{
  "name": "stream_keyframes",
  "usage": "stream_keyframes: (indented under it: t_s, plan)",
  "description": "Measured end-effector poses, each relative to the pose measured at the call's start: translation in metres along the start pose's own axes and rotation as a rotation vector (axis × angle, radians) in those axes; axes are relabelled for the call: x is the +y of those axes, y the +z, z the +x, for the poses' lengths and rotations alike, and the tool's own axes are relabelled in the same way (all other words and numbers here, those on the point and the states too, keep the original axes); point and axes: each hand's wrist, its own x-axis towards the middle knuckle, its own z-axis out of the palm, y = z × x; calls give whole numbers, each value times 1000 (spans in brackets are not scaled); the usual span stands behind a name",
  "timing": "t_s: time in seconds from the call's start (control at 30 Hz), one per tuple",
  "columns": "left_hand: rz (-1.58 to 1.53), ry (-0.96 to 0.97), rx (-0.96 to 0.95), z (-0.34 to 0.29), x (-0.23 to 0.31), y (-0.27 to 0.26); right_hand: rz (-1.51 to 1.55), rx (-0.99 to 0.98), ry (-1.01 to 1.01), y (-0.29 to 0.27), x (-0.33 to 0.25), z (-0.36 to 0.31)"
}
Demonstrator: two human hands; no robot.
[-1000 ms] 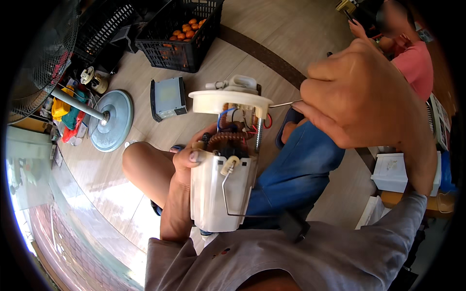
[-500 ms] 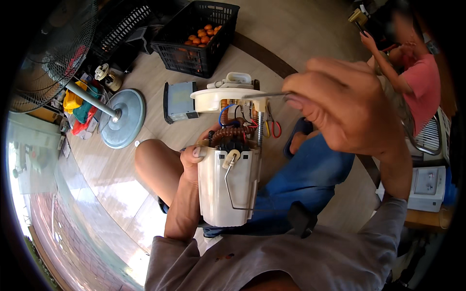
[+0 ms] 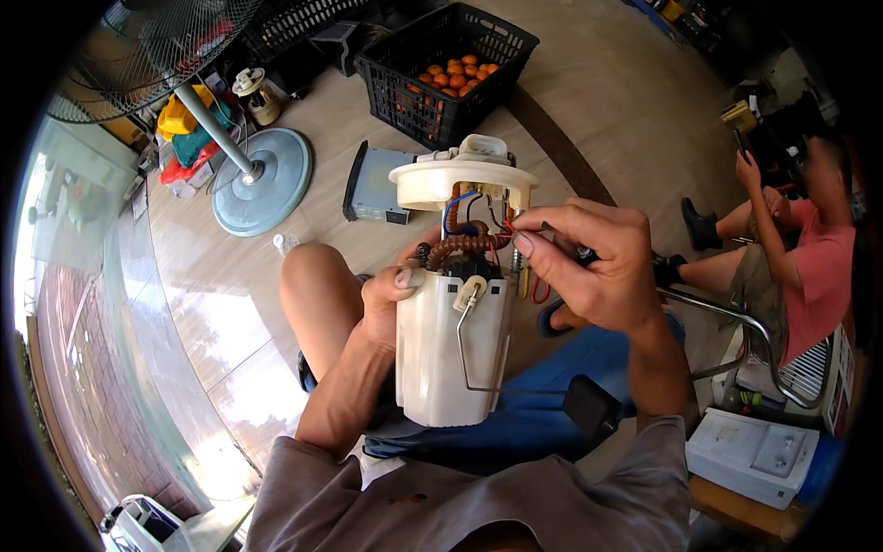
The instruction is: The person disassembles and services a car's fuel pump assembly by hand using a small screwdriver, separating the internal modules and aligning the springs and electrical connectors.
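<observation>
Head view: left hand [image 3: 391, 304] clamped round white pump housing [image 3: 451, 350], right hand [image 3: 598, 267] pinching small tool at wiring [image 3: 474, 225]; next needs steady prying.

both hands [image 3: 391, 304] [image 3: 589, 262] closed, gripping

Right hand [image 3: 598, 267] now lower, from pump's [image 3: 455, 340] top flange down beside its wires [image 3: 478, 235]
</observation>
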Motion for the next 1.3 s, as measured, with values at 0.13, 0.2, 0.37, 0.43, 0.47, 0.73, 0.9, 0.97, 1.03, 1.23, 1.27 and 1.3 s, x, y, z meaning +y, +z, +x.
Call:
stream_keyframes:
  t_s: [0.13,0.2,0.37,0.43,0.47,0.73,0.9,0.97,1.03,1.23,1.27,1.3]
  plan:
    - [21,18,34,5,-1,5,-13,13,-15,8,10,-1]
    - [75,25,74,8,0,7,-34,31,29,11,13,-3]
    - [98,-7,114,10,-3,10,11,43,-44,13,31,-4]
    - [103,21,123,11,-6,9,71,52,-27,13,36,-4]
    - [117,23,135,12,-7,11,127,53,-4,13,38,-4]
    - [125,21,167,18,-16,17,317,63,104,11,40,-6]
    - [105,43,210,19,-19,15,355,68,181,13,39,-6]
    - [115,46,196,20,-17,17,358,81,195,16,38,-6]
    - [124,49,181,21,-17,18,405,146,212,20,41,-7]
    - [99,61,243,18,-19,18,267,57,60,11,42,-4]
    - [108,47,239,18,-19,17,269,58,61,11,44,-4]
    - [117,33,231,19,-18,17,301,67,58,9,46,-4]
